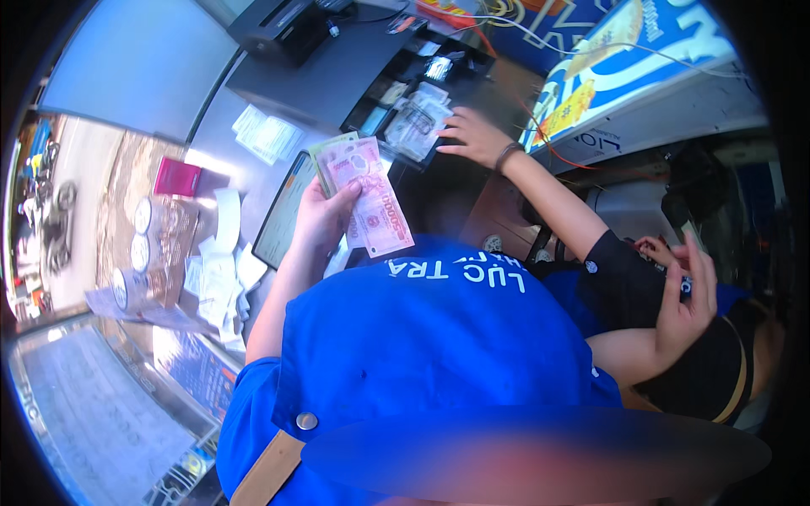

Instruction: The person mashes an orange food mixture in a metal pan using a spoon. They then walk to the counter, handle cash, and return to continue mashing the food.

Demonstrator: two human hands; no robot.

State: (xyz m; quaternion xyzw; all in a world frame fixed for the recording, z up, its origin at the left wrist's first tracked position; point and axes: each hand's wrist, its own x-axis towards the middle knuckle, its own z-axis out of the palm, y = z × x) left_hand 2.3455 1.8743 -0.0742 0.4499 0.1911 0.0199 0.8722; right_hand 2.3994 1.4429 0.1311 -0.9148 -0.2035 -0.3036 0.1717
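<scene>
My left hand [326,212] pinches a few fanned banknotes [373,202] between thumb and fingers. A pink-red note lies on top, with a yellow-green one behind it. Below that hand, a black-framed tablet [281,215] rests on the counter. Out to the right, my right hand [690,297] is raised with fingers extended. Close to its fingertips shows a thin pale slip [693,233]; whether I hold it is unclear. Ahead is an open cash drawer [373,120] with notes [417,123] in its compartments. Another person's hand [474,136] reaches over its near edge.
A black printer-like machine [285,28] stands behind the drawer. Loose receipts [269,133] and a paper heap [218,284] lie on the counter [212,136]. Clear lidded containers [158,243] and a magenta box [178,177] stand left. Cables [544,136] hang ahead. Another person's hand [657,250] shows right.
</scene>
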